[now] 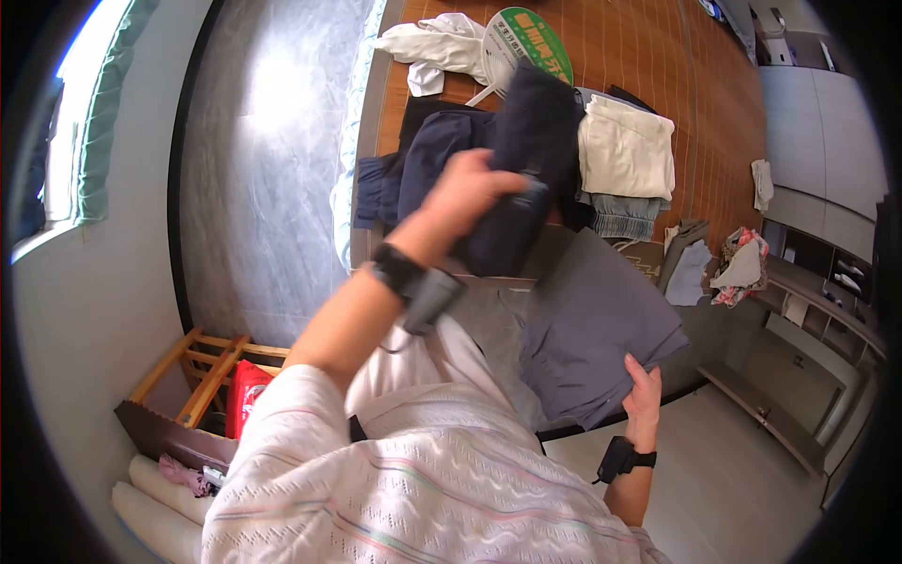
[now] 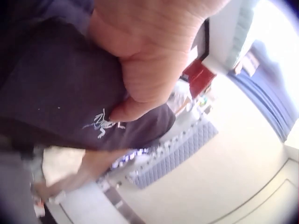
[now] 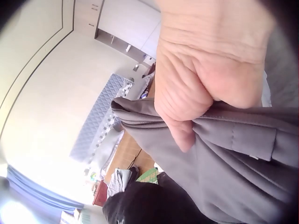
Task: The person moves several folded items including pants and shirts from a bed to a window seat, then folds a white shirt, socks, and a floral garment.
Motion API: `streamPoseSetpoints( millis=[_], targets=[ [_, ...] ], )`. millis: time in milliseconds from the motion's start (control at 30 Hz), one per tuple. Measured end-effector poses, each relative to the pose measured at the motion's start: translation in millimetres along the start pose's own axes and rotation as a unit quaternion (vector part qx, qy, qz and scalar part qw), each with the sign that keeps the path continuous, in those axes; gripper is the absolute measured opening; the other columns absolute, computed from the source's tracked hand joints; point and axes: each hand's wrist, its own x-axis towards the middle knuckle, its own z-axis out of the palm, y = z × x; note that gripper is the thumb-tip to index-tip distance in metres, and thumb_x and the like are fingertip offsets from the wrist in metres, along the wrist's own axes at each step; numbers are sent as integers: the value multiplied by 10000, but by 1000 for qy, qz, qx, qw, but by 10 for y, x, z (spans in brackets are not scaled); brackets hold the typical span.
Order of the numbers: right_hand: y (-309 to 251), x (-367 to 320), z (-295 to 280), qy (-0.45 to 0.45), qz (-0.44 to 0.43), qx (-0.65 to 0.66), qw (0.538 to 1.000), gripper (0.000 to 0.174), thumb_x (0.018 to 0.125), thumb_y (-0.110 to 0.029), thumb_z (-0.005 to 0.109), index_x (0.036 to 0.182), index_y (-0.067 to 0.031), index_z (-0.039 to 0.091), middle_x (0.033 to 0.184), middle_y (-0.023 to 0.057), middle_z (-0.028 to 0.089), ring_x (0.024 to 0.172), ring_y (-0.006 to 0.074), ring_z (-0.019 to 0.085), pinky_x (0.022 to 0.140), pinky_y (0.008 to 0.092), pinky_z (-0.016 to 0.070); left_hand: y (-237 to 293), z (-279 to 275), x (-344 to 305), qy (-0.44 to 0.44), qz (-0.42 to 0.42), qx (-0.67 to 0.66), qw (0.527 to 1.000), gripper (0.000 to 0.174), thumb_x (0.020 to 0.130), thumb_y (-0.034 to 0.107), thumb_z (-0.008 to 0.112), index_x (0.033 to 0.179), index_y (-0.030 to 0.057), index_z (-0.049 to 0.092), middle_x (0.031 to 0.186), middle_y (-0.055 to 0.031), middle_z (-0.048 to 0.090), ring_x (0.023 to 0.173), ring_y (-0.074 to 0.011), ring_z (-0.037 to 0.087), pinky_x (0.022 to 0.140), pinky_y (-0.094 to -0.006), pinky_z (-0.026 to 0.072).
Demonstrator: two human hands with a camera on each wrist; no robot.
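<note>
My left hand [image 1: 470, 193] grips a folded dark navy garment [image 1: 536, 122] and holds it up over the edge of the mat-covered bed. In the left wrist view, the thumb presses beside a small white embroidered logo [image 2: 102, 123] on the dark cloth. Lower right, my right hand [image 1: 643, 387] pinches grey trousers [image 1: 601, 329], which spread out in front of my body. A pocket flap [image 3: 254, 140] on the grey cloth shows in the right wrist view. The fingers behind each garment are mostly hidden.
On the brown bed mat [image 1: 620, 47] lie folded cream trousers [image 1: 627, 148], navy clothes [image 1: 442, 160], a white garment [image 1: 437, 42] and a green-and-white fan [image 1: 531, 42]. Small clothes [image 1: 691, 273] sit at the right. A wooden rack [image 1: 211, 381] with a red bag [image 1: 246, 395] stands lower left.
</note>
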Motion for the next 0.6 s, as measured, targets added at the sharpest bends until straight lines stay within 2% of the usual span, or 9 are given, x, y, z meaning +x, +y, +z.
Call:
streamPoseSetpoints(
  millis=[100,133,167,200,267,300,433,500,600],
  targets=[
    [-9,23,0,3,4,9,1000,458,787,5,596,1200,79,414,1151,152,526,1028,246,536,918,367,425,50,-916,-67,99,-29,40,994,343,699,113,674,982,-53,573,831,-92,637,671,-160,625,622,-263,516],
    [-7,36,18,8,-8,15,1000,428,780,0,609,1164,96,447,1125,152,542,1000,236,546,908,352,427,-54,-1202,-37,116,-16,74,990,472,708,169,683,1083,-77,532,923,-132,629,786,-187,628,702,-284,513],
    [1,71,12,5,-8,14,1000,428,780,0,609,1164,96,447,1125,152,542,1000,236,546,908,352,427,-413,-1675,159,211,-7,245,946,652,679,256,709,1175,-95,474,1051,-193,597,931,-244,605,818,-313,482],
    [6,107,-2,-14,-6,4,1000,455,789,0,594,1201,77,416,1160,142,524,1039,238,528,929,362,414,-456,-1753,157,214,-7,243,946,652,679,256,709,1175,-95,474,1051,-193,597,931,-244,605,818,-313,482],
    [1,149,-2,-33,-6,-10,999,483,799,0,578,1238,59,385,1195,133,506,1078,240,510,950,372,401,-566,-1876,170,222,5,365,904,568,708,245,703,1122,-90,508,1023,-169,604,923,-209,591,823,-304,452],
    [-20,165,30,-35,-5,-16,999,480,799,-1,580,1235,58,389,1192,134,509,1074,240,514,948,372,403,-534,-1840,168,241,10,394,887,633,671,299,729,1116,-96,514,1015,-177,608,892,-228,596,814,-298,453],
    [-89,201,111,-39,-19,-31,999,463,798,-4,585,1222,58,407,1179,140,521,1056,241,530,939,367,411,-269,-1792,148,198,-44,425,882,671,636,349,755,1097,-88,539,1004,-178,614,894,-240,596,809,-289,453],
    [-109,205,170,-41,-28,-29,998,462,798,-4,585,1220,58,409,1175,141,524,1051,242,534,934,366,415,-171,-1782,158,113,-192,391,893,669,610,389,776,1063,-59,574,975,-153,630,870,-243,613,780,-315,468],
    [-137,202,325,-41,-37,-26,998,463,797,-4,588,1219,60,409,1171,143,527,1045,243,538,929,364,419,-329,-1758,205,102,-237,310,915,603,633,370,772,1050,-27,591,953,-115,642,812,-214,631,736,-329,497]
  ],
)
